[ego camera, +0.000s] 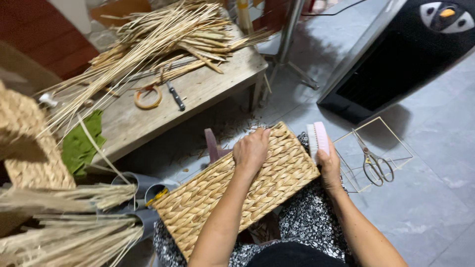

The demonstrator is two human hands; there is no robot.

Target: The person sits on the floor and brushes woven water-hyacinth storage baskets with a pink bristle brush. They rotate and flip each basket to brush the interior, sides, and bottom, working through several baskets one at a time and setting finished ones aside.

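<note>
Basket (217, 195) of woven straw lies across our lap, our left hand (251, 151) pressed flat-curled on its far edge. Our right hand (329, 165) grips a pink brush (317, 138) just beside the basket; scissors (372, 160) lie further right.

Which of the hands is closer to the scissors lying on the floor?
Right. The right hand, gripping a pink brush at the woven panel's edge, sits just beside the scissors. The left hand rests on the panel's top edge, farther away.
</note>
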